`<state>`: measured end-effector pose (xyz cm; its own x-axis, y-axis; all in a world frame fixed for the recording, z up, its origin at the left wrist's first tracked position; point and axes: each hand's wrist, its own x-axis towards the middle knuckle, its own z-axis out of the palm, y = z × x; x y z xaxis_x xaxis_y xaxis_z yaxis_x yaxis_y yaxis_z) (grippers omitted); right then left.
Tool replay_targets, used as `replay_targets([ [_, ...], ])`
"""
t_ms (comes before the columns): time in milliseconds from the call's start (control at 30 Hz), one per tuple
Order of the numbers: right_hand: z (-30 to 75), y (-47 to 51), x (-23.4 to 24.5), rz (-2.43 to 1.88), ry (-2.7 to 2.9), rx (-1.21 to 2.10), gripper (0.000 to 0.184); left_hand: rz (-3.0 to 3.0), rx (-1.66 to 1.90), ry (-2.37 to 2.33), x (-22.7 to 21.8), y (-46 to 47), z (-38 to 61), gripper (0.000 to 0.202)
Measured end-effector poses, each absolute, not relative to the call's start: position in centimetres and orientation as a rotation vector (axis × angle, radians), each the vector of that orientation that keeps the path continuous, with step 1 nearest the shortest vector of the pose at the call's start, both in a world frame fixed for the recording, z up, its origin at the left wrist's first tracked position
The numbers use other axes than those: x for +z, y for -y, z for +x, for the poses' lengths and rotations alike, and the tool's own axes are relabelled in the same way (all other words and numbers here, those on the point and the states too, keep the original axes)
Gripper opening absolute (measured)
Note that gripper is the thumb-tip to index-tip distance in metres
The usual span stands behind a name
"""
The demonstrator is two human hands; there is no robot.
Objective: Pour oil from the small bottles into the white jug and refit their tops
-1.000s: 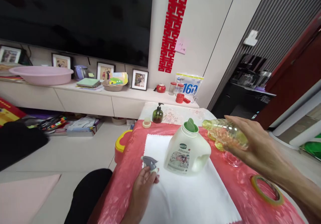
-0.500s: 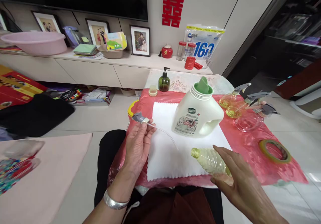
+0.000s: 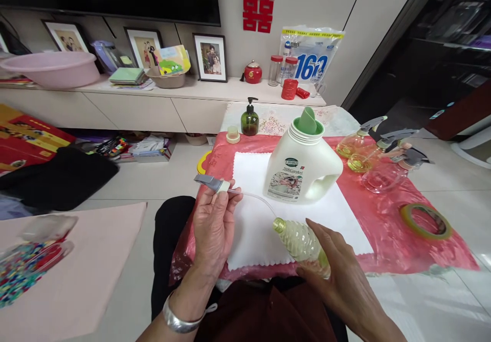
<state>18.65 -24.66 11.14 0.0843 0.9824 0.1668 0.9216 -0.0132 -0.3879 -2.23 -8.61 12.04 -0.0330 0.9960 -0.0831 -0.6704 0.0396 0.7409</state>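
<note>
Basically, on my side of the detergent jug (image 3: 293,171), my left hand (image 3: 215,222) pinches the grey spray head (image 3: 210,181) while my half-curled right hand (image 3: 337,265) holds the ribbed bottle (image 3: 301,238) tilted, likely to face its mouth to the tube (image 3: 263,199). Other spray bottles (image 3: 362,162) stand right of the jug, seemingly leaving room.

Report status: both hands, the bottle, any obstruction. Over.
Left hand gripping spray head. Right hand holding tilted, uncapped bottle. Tube tip at bottle mouth, whether inside unclear. Large jug stands beyond, not between them.
</note>
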Motion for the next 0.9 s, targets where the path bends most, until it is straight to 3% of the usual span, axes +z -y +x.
replay_targets([
  [433,18.4,24.9,9.7,-1.991,1.736,0.277,0.070,0.571,1.485,-0.756,12.2,8.4,-2.5,0.030],
  [900,16.3,24.1,10.8,-1.815,1.600,0.397,0.066,0.635,1.099,-0.703,10.8,13.0,0.4,0.038],
])
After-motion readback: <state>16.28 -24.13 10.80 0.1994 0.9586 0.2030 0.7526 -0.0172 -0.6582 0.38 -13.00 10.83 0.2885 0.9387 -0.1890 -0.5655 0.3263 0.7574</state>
